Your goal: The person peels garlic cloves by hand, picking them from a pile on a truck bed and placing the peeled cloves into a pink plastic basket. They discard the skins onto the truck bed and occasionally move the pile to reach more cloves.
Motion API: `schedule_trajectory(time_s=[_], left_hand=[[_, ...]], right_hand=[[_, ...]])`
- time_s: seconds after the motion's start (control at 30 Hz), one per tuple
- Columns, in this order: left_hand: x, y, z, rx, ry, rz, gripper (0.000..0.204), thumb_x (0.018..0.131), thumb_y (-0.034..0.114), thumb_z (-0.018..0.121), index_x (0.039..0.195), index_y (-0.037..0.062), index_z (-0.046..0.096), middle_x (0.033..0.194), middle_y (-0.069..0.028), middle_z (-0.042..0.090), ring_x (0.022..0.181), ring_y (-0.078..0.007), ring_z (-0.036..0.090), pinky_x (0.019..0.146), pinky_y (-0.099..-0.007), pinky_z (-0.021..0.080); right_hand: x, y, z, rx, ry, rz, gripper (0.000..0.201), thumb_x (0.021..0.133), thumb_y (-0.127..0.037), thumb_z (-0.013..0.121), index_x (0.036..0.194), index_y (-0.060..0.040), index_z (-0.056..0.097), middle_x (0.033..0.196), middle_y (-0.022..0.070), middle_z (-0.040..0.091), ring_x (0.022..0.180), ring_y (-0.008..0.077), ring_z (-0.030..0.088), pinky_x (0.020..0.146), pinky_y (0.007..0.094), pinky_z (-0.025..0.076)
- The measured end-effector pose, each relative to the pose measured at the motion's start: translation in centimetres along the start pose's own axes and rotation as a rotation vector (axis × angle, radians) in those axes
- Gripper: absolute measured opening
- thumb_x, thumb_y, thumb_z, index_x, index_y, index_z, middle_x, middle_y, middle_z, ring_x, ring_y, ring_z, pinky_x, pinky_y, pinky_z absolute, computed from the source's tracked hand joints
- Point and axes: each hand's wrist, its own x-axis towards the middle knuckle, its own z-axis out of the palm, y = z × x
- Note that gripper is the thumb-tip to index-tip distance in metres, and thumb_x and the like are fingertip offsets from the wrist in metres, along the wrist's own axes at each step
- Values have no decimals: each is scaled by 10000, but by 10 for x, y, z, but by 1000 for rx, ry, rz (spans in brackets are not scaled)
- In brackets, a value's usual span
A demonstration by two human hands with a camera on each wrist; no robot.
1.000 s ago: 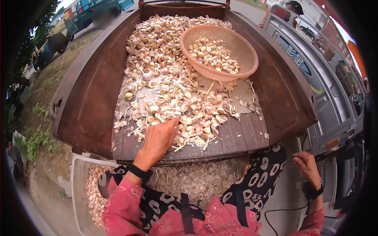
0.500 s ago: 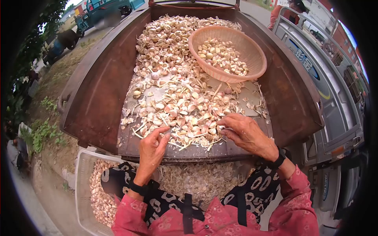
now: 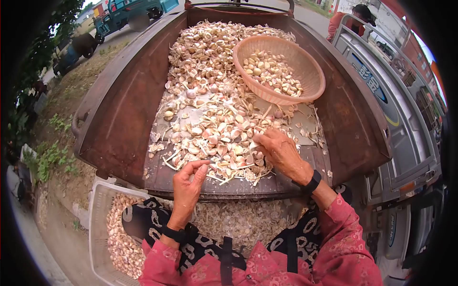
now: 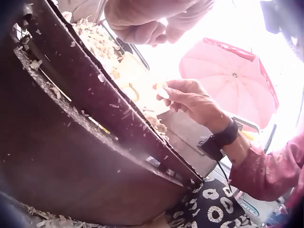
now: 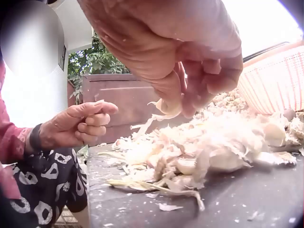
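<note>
Garlic cloves, dry skins and stalks form a loose pile (image 3: 214,131) on the cart bed. My right hand (image 3: 281,155) is over the pile's near right part, thumb and fingers pinching a pale garlic clove (image 4: 163,91). In the right wrist view, strips of dry skin (image 5: 154,118) hang below its fingertips. My left hand (image 3: 187,188) hovers at the pile's near edge. Its fingers are curled in and the thumb lies along the index finger (image 5: 109,108), with nothing visible held. Behind the pile, a pink plastic basket (image 3: 260,89) contains cloves (image 3: 272,66).
Brown metal sides (image 3: 126,95) enclose the cart bed left and right. A white crate (image 3: 97,224) of cloves stands below at the left, and skins (image 3: 238,217) lie beneath the bed's edge. At the right is a silver vehicle (image 3: 377,90); a person (image 3: 350,24) is behind it.
My right hand has come from the far right onto the pile and now pinches a clove. My left hand has drawn back from the pile toward its near edge.
</note>
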Motion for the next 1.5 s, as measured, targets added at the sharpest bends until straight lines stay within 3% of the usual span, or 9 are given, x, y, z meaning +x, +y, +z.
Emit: schedule_trajectory(time_s=[0.4, 0.5, 0.63, 0.83, 0.97, 1.1, 1.17, 1.27, 1.5], left_hand=[[-30, 28, 59, -242, -91, 20, 314, 1019, 273, 597, 1202, 19, 620, 796, 36, 601, 677, -71, 536, 588, -230, 432], [-26, 30, 46, -426, -79, -139, 326, 1018, 309, 588, 1162, 18, 620, 780, 54, 563, 594, 1, 385, 497, -173, 281], [-25, 46, 34, -668, -178, -233, 309, 1023, 274, 576, 1172, 6, 618, 757, 43, 553, 568, -14, 374, 478, -172, 273], [-36, 72, 22, -734, -263, -305, 348, 983, 235, 641, 1225, -13, 610, 787, 18, 596, 578, -20, 391, 510, -172, 314], [-56, 102, 4, -637, -411, -189, 319, 972, 225, 660, 1207, 9, 651, 943, -35, 661, 673, -12, 491, 565, -157, 355], [-76, 135, 12, -848, -737, 384, 464, 951, 315, 681, 1210, -60, 592, 721, -55, 569, 558, -49, 424, 457, -228, 319], [-80, 144, 11, -843, -1011, 520, 188, 968, 136, 649, 1071, -12, 698, 861, -34, 700, 713, -151, 647, 594, -269, 496], [-90, 172, 9, -782, -1090, 518, 216, 959, 139, 645, 1070, -39, 698, 948, -118, 731, 813, -250, 709, 639, -338, 557], [-104, 166, 23, -734, -1018, 557, 275, 945, 217, 678, 1066, -30, 692, 926, -119, 719, 752, -210, 687, 619, -320, 536]], right_hand=[[-15, -62, -20, 818, -157, 83, 248, 898, -189, 695, 1045, 10, 696, 858, 170, 696, 788, 311, 684, 696, 390, 517], [8, -43, -32, 780, -331, 57, 294, 900, -223, 698, 1070, 17, 705, 885, 173, 713, 775, 259, 694, 683, 368, 525], [65, 8, -8, 401, -57, 184, 253, 928, -171, 652, 1067, 37, 684, 909, 149, 696, 759, 218, 652, 676, 357, 502], [99, 47, 56, -40, -169, 70, 248, 945, -211, 571, 849, 13, 618, 839, 223, 659, 803, 390, 654, 679, 501, 493], [95, 43, 52, 29, -198, 99, 166, 922, -156, 586, 894, -3, 643, 840, 226, 660, 843, 390, 642, 709, 499, 493], [80, 40, 42, 236, 38, 37, 148, 905, -126, 628, 994, -20, 679, 823, 193, 656, 789, 361, 624, 728, 448, 506], [72, 40, 34, 293, 61, 75, 178, 910, -129, 630, 1041, -25, 691, 824, 168, 664, 785, 327, 621, 740, 425, 507], [60, 29, 10, 714, -103, 315, 229, 950, -159, 640, 1120, -11, 682, 958, 58, 677, 907, 123, 615, 779, 308, 515], [27, 10, -14, 1320, -109, 302, 328, 971, -241, 671, 1196, -9, 618, 998, -16, 639, 915, 50, 575, 783, 217, 476]])
